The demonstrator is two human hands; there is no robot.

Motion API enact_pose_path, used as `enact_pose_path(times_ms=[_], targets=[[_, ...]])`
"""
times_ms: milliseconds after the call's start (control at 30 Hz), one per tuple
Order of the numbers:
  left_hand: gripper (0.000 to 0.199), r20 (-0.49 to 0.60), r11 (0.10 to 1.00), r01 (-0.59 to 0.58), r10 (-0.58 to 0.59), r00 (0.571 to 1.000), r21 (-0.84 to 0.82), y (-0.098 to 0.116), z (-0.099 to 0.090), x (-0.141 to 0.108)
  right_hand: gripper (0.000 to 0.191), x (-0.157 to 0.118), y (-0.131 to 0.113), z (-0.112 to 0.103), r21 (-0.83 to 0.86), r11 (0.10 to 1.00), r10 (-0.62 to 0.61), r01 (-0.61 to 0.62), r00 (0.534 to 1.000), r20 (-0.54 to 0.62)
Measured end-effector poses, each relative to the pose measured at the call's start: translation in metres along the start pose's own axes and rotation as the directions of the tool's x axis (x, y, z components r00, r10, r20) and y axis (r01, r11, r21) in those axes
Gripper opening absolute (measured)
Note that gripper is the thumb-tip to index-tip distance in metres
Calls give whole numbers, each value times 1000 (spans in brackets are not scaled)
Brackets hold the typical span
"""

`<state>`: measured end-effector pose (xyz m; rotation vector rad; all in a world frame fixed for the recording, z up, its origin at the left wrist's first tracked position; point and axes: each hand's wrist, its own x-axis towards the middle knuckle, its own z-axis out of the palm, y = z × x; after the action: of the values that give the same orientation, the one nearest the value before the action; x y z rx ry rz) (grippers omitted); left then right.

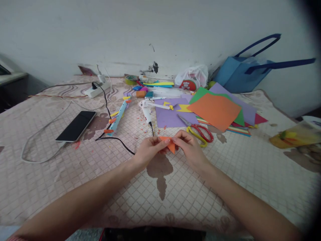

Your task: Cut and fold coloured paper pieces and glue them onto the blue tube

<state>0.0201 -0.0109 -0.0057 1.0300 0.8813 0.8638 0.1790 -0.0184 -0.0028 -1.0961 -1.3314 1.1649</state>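
Observation:
A small piece of orange paper (172, 146) is pinched between my two hands above the table's middle, one pointed corner hanging down. My left hand (149, 147) grips its left side with the thumb on top. On its right edge, my right hand (189, 147) closes thumb and fingers. Just beyond my right hand lie scissors (204, 133) with red and yellow handles, blades pointing away to the left. A white glue gun (146, 113) rests past my left hand, its black cord running back toward me.
Orange, green and purple sheets (215, 110) overlap at the back right, near a blue bag (238, 73). A light-blue strip with colored bits (118, 117) and a plugged-in phone (76, 126) lie left. A power strip (97, 89) stands behind; a plastic cup (294, 134) is far right.

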Motion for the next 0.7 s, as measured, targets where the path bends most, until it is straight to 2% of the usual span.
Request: enact_pose_path(times_ms=[67,200,333,500,633,700], targets=[[30,30,1000,1,-1,1000,27,-1,0,0,19,-1,0,0,-3,1000,6,-6,1000,-1],[30,22,997,-47,46,999,57,-2,1,-1,18,-2,0,1,12,1000,10,-10,1000,1],[29,73,995,12,-19,997,96,-1,2,-3,19,-2,1,2,20,1000,4,-4,1000,-8],[27,78,989,-30,19,997,146,-3,3,-3,20,-2,4,3,48,999,25,-23,999,-32],[26,124,984,30,-53,991,177,-8,3,-3,20,-2,3,4,51,999,9,-6,999,-47],[25,141,979,19,-49,989,204,-11,3,-3,20,-2,2,5,51,999,11,-9,999,-51]])
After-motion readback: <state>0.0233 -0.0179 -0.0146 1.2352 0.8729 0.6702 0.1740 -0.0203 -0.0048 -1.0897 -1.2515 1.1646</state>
